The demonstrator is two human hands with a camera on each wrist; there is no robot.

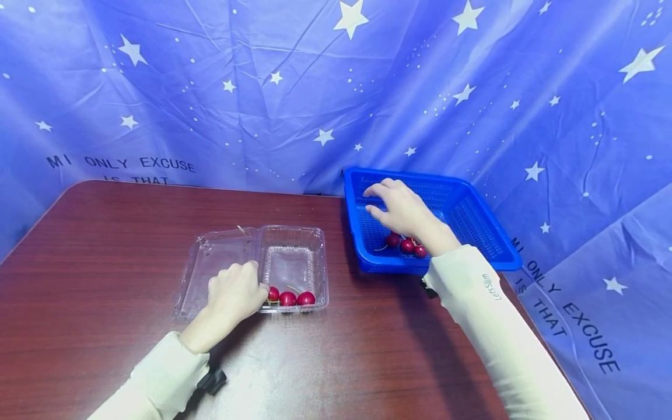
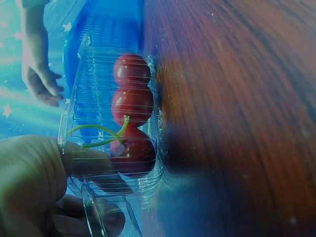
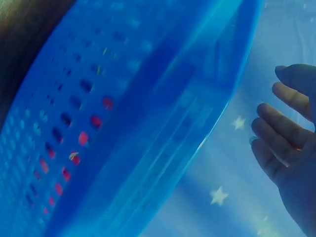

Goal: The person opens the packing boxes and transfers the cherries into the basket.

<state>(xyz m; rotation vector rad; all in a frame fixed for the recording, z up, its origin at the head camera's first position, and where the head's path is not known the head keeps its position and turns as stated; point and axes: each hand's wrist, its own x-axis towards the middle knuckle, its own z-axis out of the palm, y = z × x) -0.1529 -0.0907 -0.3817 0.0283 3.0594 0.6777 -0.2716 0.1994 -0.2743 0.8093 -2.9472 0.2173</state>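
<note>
A clear plastic clamshell box (image 1: 322,265) lies on the table with its lid folded out to the left. My left hand (image 1: 236,290) grips the box wall on the lid side, the thumb over the rim and fingers outside, as the left wrist view shows. Three red cherries (image 1: 287,298) sit in a row along the box's near side, one with a green stem (image 2: 98,127). Over the blue basket (image 1: 359,236) hovers my right hand (image 1: 403,210), fingers spread and slightly bent, holding nothing. Several cherries (image 1: 406,245) lie in the basket below that hand, partly covered by the wrist.
A dark red wooden table (image 1: 105,256) carries both containers, the basket at its back right corner. Behind and to the right hangs a blue star-printed curtain (image 1: 294,76). The clear lid (image 1: 212,256) lies flat left of the box.
</note>
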